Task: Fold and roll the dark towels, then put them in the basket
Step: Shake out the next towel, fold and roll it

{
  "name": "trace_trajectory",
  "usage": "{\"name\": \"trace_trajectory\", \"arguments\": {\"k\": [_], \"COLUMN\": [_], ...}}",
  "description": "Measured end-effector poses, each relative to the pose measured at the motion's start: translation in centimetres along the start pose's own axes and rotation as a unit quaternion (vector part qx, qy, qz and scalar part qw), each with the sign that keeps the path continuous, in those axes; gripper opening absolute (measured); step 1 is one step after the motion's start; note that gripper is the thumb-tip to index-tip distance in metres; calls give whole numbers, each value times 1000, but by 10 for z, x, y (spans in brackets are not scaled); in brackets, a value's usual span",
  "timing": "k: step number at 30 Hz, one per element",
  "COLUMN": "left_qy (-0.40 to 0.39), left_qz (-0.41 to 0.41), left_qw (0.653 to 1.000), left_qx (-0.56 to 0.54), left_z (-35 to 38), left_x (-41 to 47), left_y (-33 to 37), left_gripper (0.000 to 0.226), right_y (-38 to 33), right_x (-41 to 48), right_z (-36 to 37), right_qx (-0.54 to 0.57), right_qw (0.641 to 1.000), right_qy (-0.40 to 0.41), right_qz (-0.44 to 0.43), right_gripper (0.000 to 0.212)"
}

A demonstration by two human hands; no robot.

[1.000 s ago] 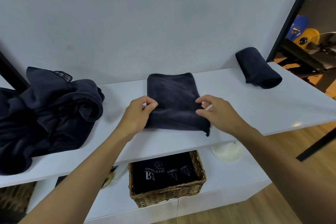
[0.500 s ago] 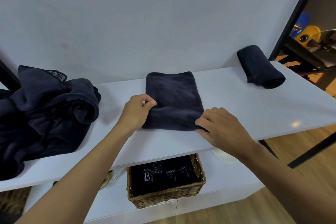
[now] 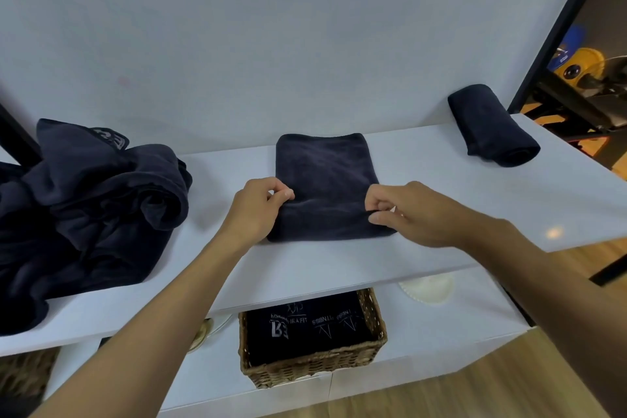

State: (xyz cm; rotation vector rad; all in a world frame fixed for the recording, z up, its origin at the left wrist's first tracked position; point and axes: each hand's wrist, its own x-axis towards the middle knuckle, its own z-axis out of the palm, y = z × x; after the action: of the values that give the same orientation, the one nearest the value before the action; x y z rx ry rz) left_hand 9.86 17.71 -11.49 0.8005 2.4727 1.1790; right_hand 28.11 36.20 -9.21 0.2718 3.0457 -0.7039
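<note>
A dark folded towel (image 3: 325,180) lies flat in the middle of the white shelf (image 3: 441,200). My left hand (image 3: 258,210) pinches its near left edge between thumb and fingers. My right hand (image 3: 414,214) pinches the near right corner, fingers curled around the cloth. A rolled dark towel (image 3: 492,125) rests at the shelf's far right. A heap of unfolded dark towels (image 3: 88,207) sits on the left. Below, a wicker basket (image 3: 315,366) holds dark towels with printed logos.
A grey wall stands directly behind the shelf. A white round plate (image 3: 427,288) lies on the lower white ledge right of the basket. Another wicker basket (image 3: 23,373) shows at lower left. Gym equipment and a black frame (image 3: 556,30) are at far right.
My right hand has moved from the towel's near right corner slightly up along its right edge and now pinches the cloth. My left hand keeps its grip on the left edge.
</note>
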Motion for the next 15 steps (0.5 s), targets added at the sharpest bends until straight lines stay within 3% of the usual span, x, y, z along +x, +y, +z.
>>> {"name": "trace_trajectory", "arguments": {"k": [5, 8, 9, 11, 13, 15], "left_qy": [0, 19, 52, 129, 89, 16], "left_qz": [-10, -4, 32, 207, 383, 450], "left_qw": [1000, 995, 988, 951, 896, 847], "left_qx": [27, 97, 139, 188, 207, 284], "left_z": [3, 4, 3, 1, -2, -1], "left_x": [6, 10, 8, 0, -11, -17], "left_y": [2, 0, -1, -4, -9, -18], "left_gripper": [19, 17, 18, 25, 34, 37], "right_y": [-2, 1, 2, 3, 4, 4], "right_x": [25, 38, 41, 43, 42, 40], "right_z": [-11, -3, 0, 5, 8, 11], "right_qx": [55, 66, 67, 64, 61, 67], "right_qw": [996, 992, 992, 992, 991, 991], "right_qy": [-38, -36, -29, -10, 6, 29], "right_qz": [63, 97, 104, 113, 115, 109], "right_gripper": [17, 15, 15, 15, 14, 12]}}
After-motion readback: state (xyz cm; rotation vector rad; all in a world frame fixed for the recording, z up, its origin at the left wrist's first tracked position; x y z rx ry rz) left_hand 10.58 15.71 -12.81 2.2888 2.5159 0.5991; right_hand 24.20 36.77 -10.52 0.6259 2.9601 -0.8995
